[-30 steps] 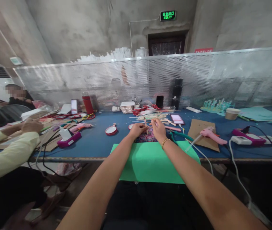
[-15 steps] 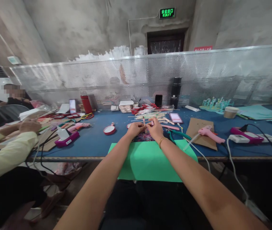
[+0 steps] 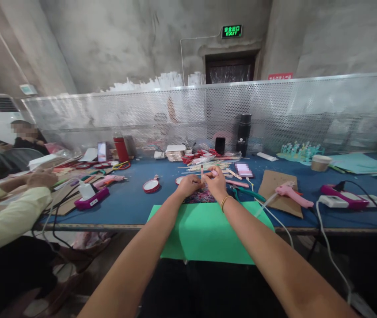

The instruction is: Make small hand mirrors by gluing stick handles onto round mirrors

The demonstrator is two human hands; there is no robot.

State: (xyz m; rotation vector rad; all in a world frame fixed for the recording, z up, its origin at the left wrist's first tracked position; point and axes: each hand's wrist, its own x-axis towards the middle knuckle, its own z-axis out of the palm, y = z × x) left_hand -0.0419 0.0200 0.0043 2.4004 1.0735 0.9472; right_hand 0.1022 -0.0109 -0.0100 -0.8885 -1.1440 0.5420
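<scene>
My left hand (image 3: 190,185) is closed in a pinch at the lower part of a short, flat wooden stick (image 3: 202,169), which stands upright between my hands. Close beside it, my right hand (image 3: 217,181) is also pinched, with a small pink piece (image 3: 214,173) showing at its fingers; its kind is too small to make out. Under both hands lies a purple-and-pink patterned patch (image 3: 200,197), partly hidden by them. A green sheet (image 3: 208,232) hangs over the table's front edge beneath my forearms.
Thin sticks (image 3: 208,165) lie beyond my hands. Teal-handled pliers (image 3: 249,194) and a pink glue gun (image 3: 291,192) on cardboard (image 3: 271,185) are to the right, with trailing cables. A red-rimmed tape roll (image 3: 151,185) sits left. A co-worker's sleeve (image 3: 25,214) is farther left.
The whole view has tilted up slightly, so the table sits lower in the picture. My hands remain together at the stick, with only small finger shifts.
</scene>
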